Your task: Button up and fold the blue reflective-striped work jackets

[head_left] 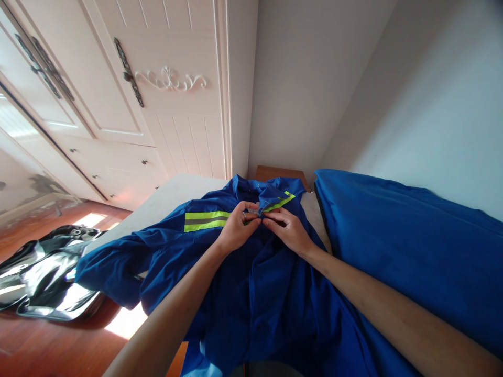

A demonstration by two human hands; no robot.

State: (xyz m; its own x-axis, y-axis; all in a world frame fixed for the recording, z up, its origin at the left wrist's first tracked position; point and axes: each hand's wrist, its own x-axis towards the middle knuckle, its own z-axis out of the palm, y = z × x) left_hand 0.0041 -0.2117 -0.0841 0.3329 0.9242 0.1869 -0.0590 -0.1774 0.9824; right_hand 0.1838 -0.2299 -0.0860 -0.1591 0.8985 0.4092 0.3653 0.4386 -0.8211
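A blue work jacket [236, 283] with yellow-green and grey reflective strips lies spread over a pale surface, one sleeve stretched to the left. My left hand [239, 228] wears a ring and is closed, its thumb and fingers pinching the jacket's front edge near the collar. Close beside it on the right, my right hand [287, 229] pinches the same part of the cloth, with the fingertips of both hands almost touching. Whatever small fastening may be between the fingertips is hidden.
A large blue padded item [404, 246] stands along the wall on the right. The pale surface [157, 207] has its edge at the left. White cabinets [184, 131] rise behind; a shiny black bag [51, 277] lies on the wooden floor.
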